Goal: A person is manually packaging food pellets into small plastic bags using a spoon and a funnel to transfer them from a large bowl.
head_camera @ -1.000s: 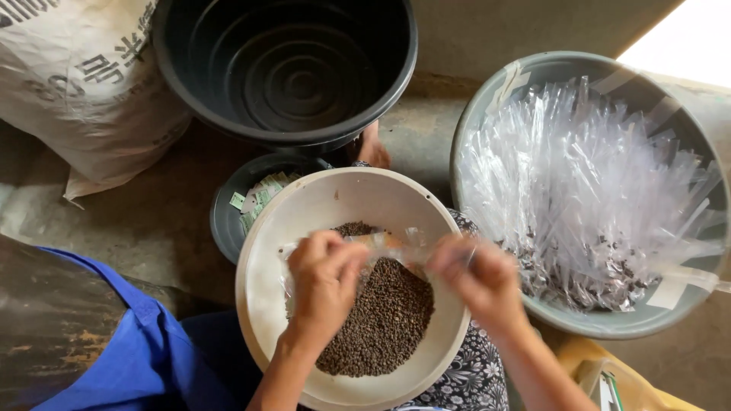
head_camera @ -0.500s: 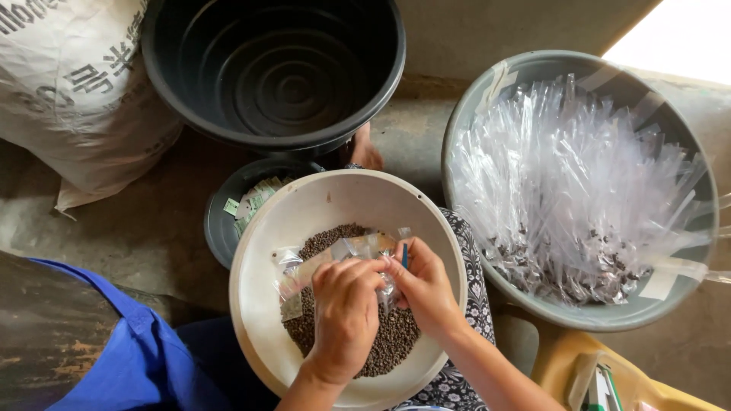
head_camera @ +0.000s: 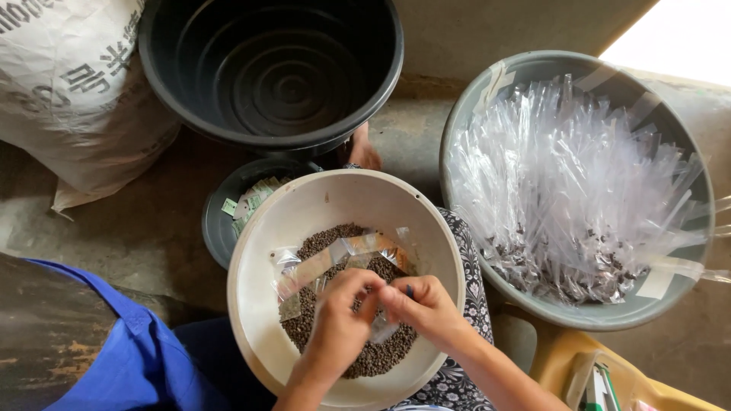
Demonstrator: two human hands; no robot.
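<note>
Both hands met over the cream bowl [head_camera: 259, 228]: the left hand [head_camera: 339, 323] and right hand [head_camera: 423, 306] pinched a small clear packet [head_camera: 381, 327] between their fingertips. Just beneath the grip lay dark seeds [head_camera: 320, 320]; beyond it, more clear packets [head_camera: 335, 255] rested on them.

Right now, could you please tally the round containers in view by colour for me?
Black tubs: 2, the large tub and the small tub
Cream bowls: 1, the seed bowl
Grey basins: 1, the bag-filled basin
Total: 4
</note>
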